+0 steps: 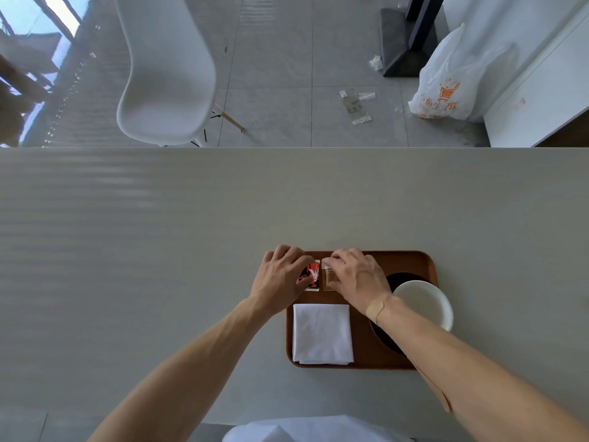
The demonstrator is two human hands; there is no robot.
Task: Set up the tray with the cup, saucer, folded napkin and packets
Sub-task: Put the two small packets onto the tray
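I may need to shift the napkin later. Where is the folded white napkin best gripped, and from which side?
Probably by its near edge, coming from the person's side. The folded white napkin lies flat on the tray, its layered edges showing along that near side, and both hands and the packets sit beyond its far edge.

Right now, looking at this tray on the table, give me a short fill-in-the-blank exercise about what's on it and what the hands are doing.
1. The folded white cloth napkin lies on the brown wooden ____.
2. The left hand touches the red and black ____.
3. The right hand rests on the small clear brown packet, which lies to the ____ of the red one.
4. The white cup sits on a round ____ saucer.

Missing words: tray; packet; right; black
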